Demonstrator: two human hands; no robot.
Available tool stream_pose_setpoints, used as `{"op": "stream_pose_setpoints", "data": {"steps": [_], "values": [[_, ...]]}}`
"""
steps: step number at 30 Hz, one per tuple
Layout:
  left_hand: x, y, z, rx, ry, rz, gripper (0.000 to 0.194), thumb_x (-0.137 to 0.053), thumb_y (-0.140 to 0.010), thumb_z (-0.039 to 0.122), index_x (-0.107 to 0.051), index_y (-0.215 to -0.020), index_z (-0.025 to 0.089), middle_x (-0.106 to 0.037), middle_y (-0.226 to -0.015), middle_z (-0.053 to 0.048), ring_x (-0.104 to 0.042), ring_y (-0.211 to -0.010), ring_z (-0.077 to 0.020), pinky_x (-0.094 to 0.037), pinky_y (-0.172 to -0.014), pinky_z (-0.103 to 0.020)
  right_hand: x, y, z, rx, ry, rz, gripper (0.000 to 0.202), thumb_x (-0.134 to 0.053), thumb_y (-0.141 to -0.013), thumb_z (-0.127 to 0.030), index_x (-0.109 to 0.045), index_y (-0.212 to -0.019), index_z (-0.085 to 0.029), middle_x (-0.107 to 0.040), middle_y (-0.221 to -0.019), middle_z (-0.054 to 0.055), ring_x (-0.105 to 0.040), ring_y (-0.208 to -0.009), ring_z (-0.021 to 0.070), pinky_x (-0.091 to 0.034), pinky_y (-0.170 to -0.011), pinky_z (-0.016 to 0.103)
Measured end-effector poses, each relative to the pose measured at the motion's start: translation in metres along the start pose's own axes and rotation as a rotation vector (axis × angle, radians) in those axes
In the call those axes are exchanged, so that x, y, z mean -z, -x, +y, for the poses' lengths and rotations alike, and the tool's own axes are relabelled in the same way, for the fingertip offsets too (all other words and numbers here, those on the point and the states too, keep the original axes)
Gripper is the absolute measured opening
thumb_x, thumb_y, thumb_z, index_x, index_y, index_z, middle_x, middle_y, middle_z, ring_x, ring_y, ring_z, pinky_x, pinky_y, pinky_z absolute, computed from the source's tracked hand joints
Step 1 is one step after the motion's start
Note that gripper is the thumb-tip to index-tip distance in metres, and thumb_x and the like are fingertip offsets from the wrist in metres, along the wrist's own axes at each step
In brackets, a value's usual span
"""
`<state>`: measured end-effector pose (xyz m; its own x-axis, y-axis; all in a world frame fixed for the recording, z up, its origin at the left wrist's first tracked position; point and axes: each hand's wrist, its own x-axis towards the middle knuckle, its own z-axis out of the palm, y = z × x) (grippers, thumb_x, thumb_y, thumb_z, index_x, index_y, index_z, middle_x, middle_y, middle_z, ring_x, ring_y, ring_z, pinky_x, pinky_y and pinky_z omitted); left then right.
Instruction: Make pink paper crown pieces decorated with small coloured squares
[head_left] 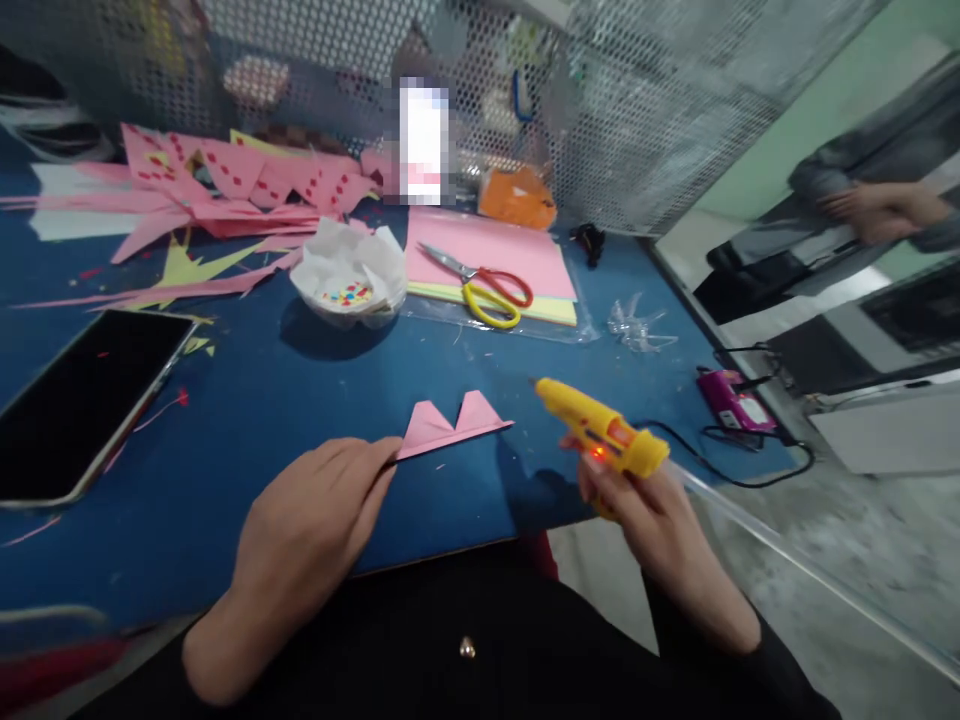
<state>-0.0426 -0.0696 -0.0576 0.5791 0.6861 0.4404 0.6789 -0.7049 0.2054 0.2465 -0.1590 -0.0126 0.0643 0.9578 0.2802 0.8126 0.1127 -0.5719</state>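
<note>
My left hand (311,525) pinches the left end of a folded pink paper strip (457,425) with two flat-topped points along its upper edge. The strip is held low over the blue table (337,385). My right hand (645,505) is wrapped round a yellow glue gun (600,425), to the right of the paper. A red light glows on the gun, its nozzle points up and left, and a long clear glue stick (817,575) runs out of its back. Nozzle and paper are apart.
Red-and-yellow scissors (480,283) lie on pink and yellow sheets (495,240). Left of them are a white paper bowl (349,275), pink cut paper (240,190) and a phone (90,390). A purple power box (735,403) with cable sits right. A person (847,200) stands beyond.
</note>
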Motion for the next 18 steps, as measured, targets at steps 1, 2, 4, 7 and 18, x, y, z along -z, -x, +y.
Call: {"op": "stream_pose_setpoints", "data": {"steps": [1, 2, 4, 7, 18], "values": [[0.0, -0.001, -0.001, -0.013, 0.001, 0.007, 0.023, -0.05, -0.101, 0.027, -0.066, -0.115, 0.018, -0.076, -0.098, -0.008, -0.072, -0.088, -0.0261, -0.053, -0.079, -0.039, 0.008, -0.005, 0.009, -0.052, 0.008, 0.046, 0.022, -0.045, -0.101, -0.031, -0.062, -0.09, -0.023, -0.069, -0.085, 0.006, -0.059, -0.063, 0.0176, -0.046, -0.053, 0.031], [-0.001, -0.002, -0.002, -0.024, 0.001, 0.018, 0.023, -0.05, -0.101, 0.027, -0.066, -0.115, 0.018, -0.076, -0.098, -0.008, -0.072, -0.087, -0.0261, -0.053, -0.079, -0.039, 0.015, -0.012, 0.018, -0.104, 0.021, 0.083, 0.023, -0.046, -0.1, -0.033, -0.061, -0.086, -0.023, -0.068, -0.085, 0.006, -0.058, -0.064, 0.0182, -0.046, -0.055, 0.032], [-0.001, -0.005, -0.002, -0.038, -0.011, 0.034, 0.024, -0.048, -0.102, 0.027, -0.066, -0.115, 0.019, -0.076, -0.097, -0.008, -0.072, -0.085, -0.0261, -0.054, -0.077, -0.039, 0.029, -0.031, 0.038, -0.189, 0.102, 0.153, 0.019, -0.05, -0.096, -0.036, -0.059, -0.085, -0.023, -0.065, -0.083, 0.006, -0.058, -0.069, 0.0203, -0.048, -0.061, 0.035], [-0.001, -0.008, -0.002, -0.04, -0.036, 0.051, 0.024, -0.046, -0.102, 0.027, -0.067, -0.112, 0.02, -0.076, -0.093, -0.007, -0.073, -0.081, -0.0256, -0.054, -0.071, -0.038, 0.042, -0.061, 0.065, -0.225, 0.329, 0.239, 0.019, -0.055, -0.089, -0.036, -0.061, -0.097, -0.02, -0.063, -0.091, 0.011, -0.059, -0.086, 0.027, -0.048, -0.074, 0.041], [0.001, -0.009, -0.006, 0.058, 0.05, 0.035, 0.027, -0.045, -0.102, 0.034, -0.068, -0.11, 0.025, -0.077, -0.092, -0.004, -0.074, -0.08, -0.0218, -0.055, -0.068, -0.032, 0.014, -0.048, 0.092, -0.157, 0.337, 0.248, 0.026, -0.056, -0.082, -0.027, -0.058, -0.107, -0.017, -0.061, -0.105, 0.014, -0.06, -0.095, 0.0279, -0.049, -0.079, 0.04]]}}
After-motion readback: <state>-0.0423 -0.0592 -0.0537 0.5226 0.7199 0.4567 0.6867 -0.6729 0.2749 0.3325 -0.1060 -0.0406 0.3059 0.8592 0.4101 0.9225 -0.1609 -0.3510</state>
